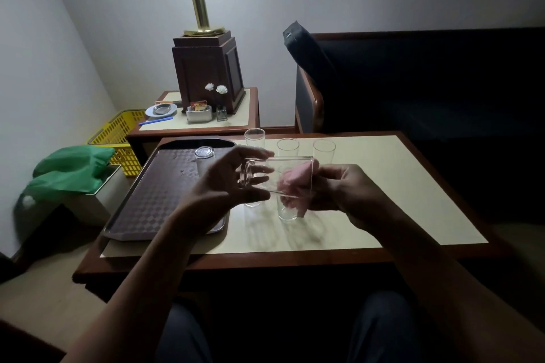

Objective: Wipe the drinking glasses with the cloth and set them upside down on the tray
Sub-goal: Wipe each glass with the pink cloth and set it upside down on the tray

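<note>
My left hand [227, 183] holds a clear drinking glass [265, 177] on its side above the table, gripping the base end. My right hand [345, 188] pushes a pink cloth [295, 183] into the glass's open mouth. A brown tray [165, 194] lies on the left of the table with one glass [205, 158] standing upside down on it at the far side. Several upright glasses stand on the table: three in a far row [255, 138] [287, 148] [324, 150] and two nearer ones [286, 209] [253, 202], partly hidden behind my hands.
A side table [236, 121] behind holds a lamp base [209, 76], a plate, a card holder and a small bottle. A yellow basket [121, 138] and a bin with a green bag [70, 171] stand at the left. A dark sofa [413, 82] fills the right.
</note>
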The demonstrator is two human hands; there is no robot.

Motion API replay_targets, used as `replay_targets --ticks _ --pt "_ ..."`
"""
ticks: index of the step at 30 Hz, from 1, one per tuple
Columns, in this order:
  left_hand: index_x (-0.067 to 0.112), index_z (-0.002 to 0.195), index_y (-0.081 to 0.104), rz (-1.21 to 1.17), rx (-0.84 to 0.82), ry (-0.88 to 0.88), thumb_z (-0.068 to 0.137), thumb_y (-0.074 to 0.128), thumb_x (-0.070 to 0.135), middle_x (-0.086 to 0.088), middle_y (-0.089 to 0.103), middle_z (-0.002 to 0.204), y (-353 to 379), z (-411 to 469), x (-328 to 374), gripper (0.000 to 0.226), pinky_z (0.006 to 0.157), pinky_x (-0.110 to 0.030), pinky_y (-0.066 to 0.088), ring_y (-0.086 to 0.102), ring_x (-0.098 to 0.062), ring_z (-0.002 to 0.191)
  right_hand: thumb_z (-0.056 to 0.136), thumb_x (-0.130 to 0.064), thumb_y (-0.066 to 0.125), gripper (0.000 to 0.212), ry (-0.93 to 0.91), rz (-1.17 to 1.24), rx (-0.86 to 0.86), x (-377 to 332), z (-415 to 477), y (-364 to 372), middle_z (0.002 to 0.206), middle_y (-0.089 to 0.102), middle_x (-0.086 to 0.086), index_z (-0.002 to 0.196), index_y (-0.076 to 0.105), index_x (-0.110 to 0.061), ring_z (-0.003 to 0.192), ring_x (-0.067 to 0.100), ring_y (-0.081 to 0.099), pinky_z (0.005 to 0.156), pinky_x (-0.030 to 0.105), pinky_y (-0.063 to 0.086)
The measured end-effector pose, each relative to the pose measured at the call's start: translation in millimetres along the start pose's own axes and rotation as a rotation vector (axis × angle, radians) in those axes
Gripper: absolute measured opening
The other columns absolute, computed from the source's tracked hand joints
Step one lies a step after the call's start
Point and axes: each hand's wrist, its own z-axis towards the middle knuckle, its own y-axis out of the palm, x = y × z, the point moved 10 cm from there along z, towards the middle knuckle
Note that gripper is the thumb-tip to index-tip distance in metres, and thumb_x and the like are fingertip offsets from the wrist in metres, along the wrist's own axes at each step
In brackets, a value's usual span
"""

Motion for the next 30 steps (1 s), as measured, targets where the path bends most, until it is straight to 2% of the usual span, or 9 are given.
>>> replay_targets --ticks 3,6,9,13,17,19,24,27,30 --pt "0.021 0.146 0.050 0.010 -0.127 -0.182 0.090 0.073 0.003 0.014 0.069 0.130 10.6 -0.1 -18.3 0.063 0.091 -0.030 0.059 0.068 -0.019 0.122 0.088 -0.024 0.077 0.029 -0.223 -0.123 0.137 -31.4 -3.1 -11.3 0.099 0.081 0.010 0.111 0.077 -0.006 0.086 0.029 0.080 0.082 0.056 0.064" --pt "0.013 0.137 0.061 -0.198 -0.084 -0.382 0.095 0.065 0.023 -0.011 0.073 0.120 10.4 -2.4 -31.2 0.043 0.083 -0.036 0.063 0.074 -0.025 0.102 0.087 -0.026 0.079 0.029 -0.355 -0.267 0.151 -50.9 -6.3 -10.0 0.094 0.081 0.006 0.110 0.077 -0.008 0.084 0.026 0.080 0.077 0.049 0.066" --pt "0.002 0.128 0.066 -0.149 0.030 -0.255 0.093 0.065 0.010 -0.012 0.076 0.113 3.9 0.4 -15.5 0.036 0.076 -0.027 0.062 0.076 -0.020 0.094 0.078 -0.039 0.078 0.048 -0.235 -0.166 0.119 -42.5 0.3 -9.6 0.094 0.081 0.011 0.111 0.076 -0.004 0.083 0.030 0.080 0.080 0.051 0.066" --pt "0.012 0.128 0.068 0.288 0.120 0.069 0.082 0.082 0.008 0.011 0.077 0.114 -3.7 3.3 15.4 0.048 0.079 -0.018 0.058 0.075 -0.010 0.104 0.073 -0.035 0.076 0.057 0.101 0.046 -0.022 -3.5 5.3 -2.9 0.103 0.080 0.018 0.118 0.073 0.000 0.094 0.035 0.079 0.094 0.052 0.062" --pt "0.016 0.139 0.059 0.202 -0.213 -0.199 0.091 0.076 0.010 -0.003 0.073 0.121 13.2 2.6 -14.7 0.051 0.088 -0.028 0.060 0.071 -0.016 0.113 0.075 -0.034 0.077 0.047 -0.004 -0.018 0.028 -21.0 6.0 -11.8 0.105 0.080 0.015 0.114 0.076 -0.007 0.094 0.034 0.079 0.089 0.050 0.063" --pt "0.011 0.135 0.063 0.261 -0.278 -0.188 0.089 0.080 0.017 -0.011 0.073 0.120 16.8 1.1 -17.6 0.050 0.092 -0.038 0.062 0.071 -0.024 0.111 0.085 -0.025 0.076 0.032 -0.027 -0.056 0.040 -27.9 9.0 -14.0 0.104 0.080 0.013 0.114 0.076 -0.010 0.092 0.031 0.079 0.087 0.047 0.064" --pt "0.019 0.136 0.063 0.655 0.208 0.120 0.071 0.075 0.074 0.013 0.073 0.112 -10.8 6.8 13.2 0.086 0.087 -0.022 0.060 0.073 -0.003 0.098 0.078 -0.037 0.083 0.052 0.090 0.289 -0.090 0.5 8.1 -6.6 0.113 0.077 0.018 0.114 0.075 -0.002 0.099 0.024 0.077 0.093 0.038 0.061" --pt "0.019 0.137 0.061 0.536 0.349 0.014 0.065 0.079 0.074 0.008 0.073 0.114 -17.9 3.3 -6.1 0.093 0.083 -0.026 0.062 0.073 -0.004 0.098 0.100 -0.015 0.063 0.033 0.027 0.458 -0.009 2.9 2.4 -2.4 0.127 0.074 0.016 0.132 0.068 -0.003 0.109 0.026 0.076 0.096 0.035 0.061" --pt "0.023 0.132 0.063 0.345 0.404 -0.106 0.056 0.089 0.074 0.002 0.074 0.111 -15.4 -1.4 -33.9 0.095 0.083 -0.043 0.064 0.074 -0.014 0.098 0.106 -0.007 0.053 0.037 -0.114 0.252 0.154 -2.4 -7.1 1.4 0.131 0.074 0.005 0.139 0.064 -0.016 0.121 0.023 0.071 0.112 0.042 0.051"
